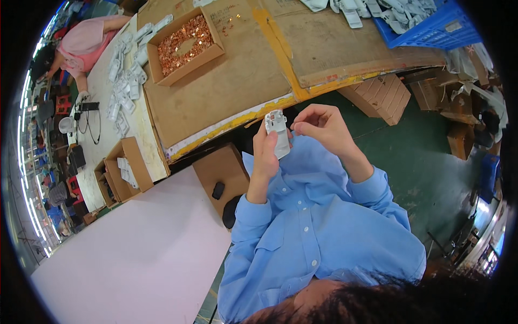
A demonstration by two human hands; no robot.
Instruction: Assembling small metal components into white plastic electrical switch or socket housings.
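My left hand (265,156) is wrapped round a white plastic housing (281,144), holding it upright in front of my chest, just off the table's near edge. Small recesses and a bit of copper colour show at the housing's top end. Just right of it is my right hand (327,128), thumb and forefinger pinched together close to the housing. Whatever those fingertips hold, if anything, is too small to make out. On the table, a cardboard box (217,49) holds many small copper-coloured metal pieces (186,46).
Cardboard covers the table (237,86), with yellow tape along its edge. White plastic parts (127,86) lie heaped at the left, and more fill a blue crate (437,29) at the far right. Cartons (377,97) stand below. Another person (83,46) sits at far left.
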